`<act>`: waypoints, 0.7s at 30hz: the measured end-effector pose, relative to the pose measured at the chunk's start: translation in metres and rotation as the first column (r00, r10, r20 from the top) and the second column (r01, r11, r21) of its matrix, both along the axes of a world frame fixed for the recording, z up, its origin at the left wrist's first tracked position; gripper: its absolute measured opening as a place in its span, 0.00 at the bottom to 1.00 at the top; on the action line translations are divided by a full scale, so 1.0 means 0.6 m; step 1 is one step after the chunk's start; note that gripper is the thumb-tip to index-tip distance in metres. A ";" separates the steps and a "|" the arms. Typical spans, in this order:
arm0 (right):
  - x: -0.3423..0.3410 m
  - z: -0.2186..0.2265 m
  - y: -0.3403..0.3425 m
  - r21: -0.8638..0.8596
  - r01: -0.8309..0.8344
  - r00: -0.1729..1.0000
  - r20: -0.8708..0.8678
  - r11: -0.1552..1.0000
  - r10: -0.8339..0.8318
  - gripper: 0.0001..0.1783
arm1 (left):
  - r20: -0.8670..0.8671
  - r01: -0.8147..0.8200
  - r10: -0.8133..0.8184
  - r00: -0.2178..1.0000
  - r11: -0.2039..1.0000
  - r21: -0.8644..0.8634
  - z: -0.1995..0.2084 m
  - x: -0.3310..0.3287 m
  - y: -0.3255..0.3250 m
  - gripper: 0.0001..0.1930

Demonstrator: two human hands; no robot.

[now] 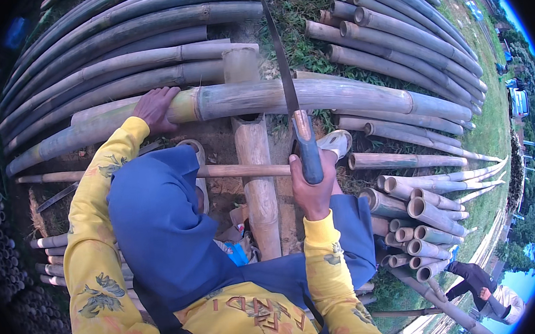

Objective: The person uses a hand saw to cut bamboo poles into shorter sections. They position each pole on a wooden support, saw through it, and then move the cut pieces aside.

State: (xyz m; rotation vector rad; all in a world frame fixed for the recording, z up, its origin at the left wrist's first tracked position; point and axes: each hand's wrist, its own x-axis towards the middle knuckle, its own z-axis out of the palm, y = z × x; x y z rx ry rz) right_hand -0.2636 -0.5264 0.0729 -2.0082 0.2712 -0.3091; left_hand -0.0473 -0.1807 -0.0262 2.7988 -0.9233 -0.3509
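Note:
A thick bamboo pole (244, 100) lies crosswise in front of me, resting over an upright-running bamboo length (258, 198). My left hand (157, 109) grips the pole from above, beside a yellowish joint. In my right hand (314, 190) is a handsaw (306, 145) with a dark blue and wooden handle; the fingers are wrapped round it. Its long dark blade passes across the pole and points away from me. Whether the teeth have cut into the bamboo cannot be made out. A thinner rod (243, 170) runs crosswise nearer to me, below the pole.
Bamboo poles (140, 30) lie in rows at the far left, with more poles (401, 40) at the far right. Cut bamboo lengths (426, 212) are heaped to my right. A blue object (237, 254) lies near my legs. Another person (490, 297) is at the lower right.

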 end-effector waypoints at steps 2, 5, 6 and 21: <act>-0.004 0.004 0.004 -0.010 0.005 0.999 -0.035 1.000 -0.005 0.06 | 0.026 0.030 -0.029 0.999 0.999 -0.029 -0.004 0.002 -0.003 0.47; -0.005 -0.002 0.011 -0.043 0.026 0.999 0.018 0.999 -0.026 0.06 | 0.022 0.021 -0.020 1.000 1.000 -0.020 -0.002 -0.001 -0.013 0.47; -0.006 -0.005 0.012 -0.017 0.028 1.000 -0.003 0.999 -0.028 0.06 | 0.036 0.024 -0.023 0.999 1.000 -0.017 0.006 0.002 -0.011 0.47; -0.232 0.081 0.045 -0.135 0.052 0.987 -0.142 0.990 -0.071 0.14 | 0.037 -0.003 0.004 0.999 1.000 -0.028 0.004 -0.005 -0.004 0.42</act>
